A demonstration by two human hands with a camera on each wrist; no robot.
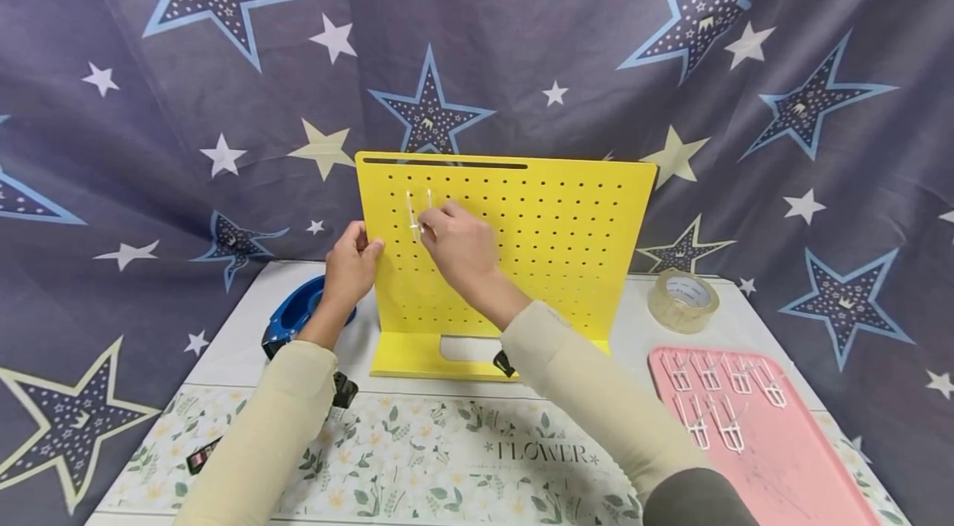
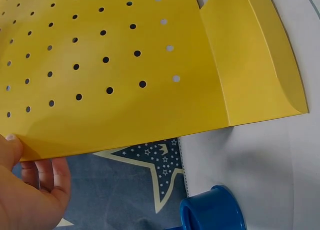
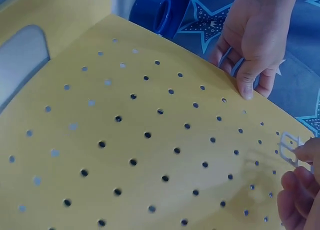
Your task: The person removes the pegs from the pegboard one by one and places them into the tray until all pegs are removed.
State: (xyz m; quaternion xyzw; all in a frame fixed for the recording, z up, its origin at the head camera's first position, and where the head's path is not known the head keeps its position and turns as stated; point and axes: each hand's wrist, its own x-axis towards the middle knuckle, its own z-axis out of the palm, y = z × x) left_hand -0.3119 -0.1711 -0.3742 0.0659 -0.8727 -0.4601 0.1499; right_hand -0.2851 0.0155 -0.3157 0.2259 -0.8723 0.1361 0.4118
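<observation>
A yellow pegboard (image 1: 551, 261) with rows of small holes stands upright on the table. My left hand (image 1: 353, 265) grips its left edge, thumb on the front face and fingers behind, as the left wrist view shows. Near the board's upper left, my right hand (image 1: 460, 244) pinches a white wire pegboard hook (image 1: 412, 215) against the face. In the right wrist view the hook (image 3: 287, 149) shows as a looped frame by the fingertips of the right hand (image 3: 302, 187). Whether its ends sit in the holes, I cannot tell.
On the right, a pink tray (image 1: 790, 460) carries several white wire hooks (image 1: 711, 373). Behind it lies a roll of clear tape (image 1: 682, 301). A blue tape dispenser (image 1: 286, 315) stands left of the board. A floral mat (image 1: 417, 451) covers the table's front, and a star-patterned cloth (image 1: 522, 29) hangs behind.
</observation>
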